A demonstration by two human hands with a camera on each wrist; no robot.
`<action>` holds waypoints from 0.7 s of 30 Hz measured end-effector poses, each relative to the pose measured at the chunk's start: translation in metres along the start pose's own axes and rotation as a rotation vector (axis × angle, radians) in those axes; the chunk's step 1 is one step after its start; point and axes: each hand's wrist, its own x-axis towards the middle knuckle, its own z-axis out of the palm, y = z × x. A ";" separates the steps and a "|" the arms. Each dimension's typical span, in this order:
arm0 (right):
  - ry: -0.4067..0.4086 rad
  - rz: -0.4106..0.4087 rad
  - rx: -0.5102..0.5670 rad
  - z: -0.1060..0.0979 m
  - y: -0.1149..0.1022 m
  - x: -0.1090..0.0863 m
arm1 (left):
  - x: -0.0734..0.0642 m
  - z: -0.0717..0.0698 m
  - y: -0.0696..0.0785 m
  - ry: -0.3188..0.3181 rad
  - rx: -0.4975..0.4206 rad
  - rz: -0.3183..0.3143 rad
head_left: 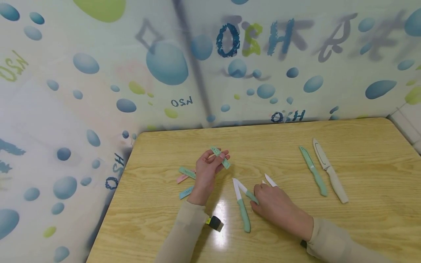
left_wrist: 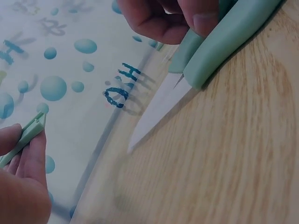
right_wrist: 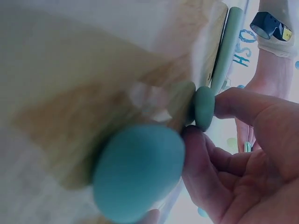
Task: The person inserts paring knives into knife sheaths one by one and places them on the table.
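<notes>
My left hand (head_left: 206,174) is raised over the table, pinching a green knife sheath (head_left: 226,163) between thumb and fingers. In the left wrist view the sheath's slotted end (left_wrist: 36,125) shows. My right hand (head_left: 279,202) is low at the table, thumb and fingers pinching the green handle (right_wrist: 204,108) of a white-bladed knife (head_left: 242,186). Beside it lies another green-handled knife (head_left: 244,215), the two blades meeting near their tips. A white blade (head_left: 270,180) and a smaller white tip show past my right knuckles, their handles hidden by the hand. A blurred teal handle (right_wrist: 140,172) is close to the right wrist camera.
Green (head_left: 187,172), pink (head_left: 181,178) and blue (head_left: 186,192) sheaths lie left of my left hand, partly hidden by it. At right lie a sheathed green knife (head_left: 314,172) and a larger sheathed cream knife (head_left: 330,171). A patterned curtain (head_left: 210,91) hangs behind the table.
</notes>
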 end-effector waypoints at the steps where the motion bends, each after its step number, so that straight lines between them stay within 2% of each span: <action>1: -0.002 0.004 0.001 0.000 0.000 0.000 | 0.000 0.000 0.000 -0.002 -0.001 0.000; 6: -0.017 0.024 0.035 0.000 0.001 0.000 | 0.000 0.001 0.000 -0.003 -0.006 0.002; 14: -0.083 0.084 0.175 -0.012 0.005 -0.002 | 0.001 0.002 -0.001 0.014 -0.027 0.010; 21: -0.068 0.121 0.194 -0.024 0.011 -0.006 | 0.001 0.003 0.001 0.029 -0.054 0.006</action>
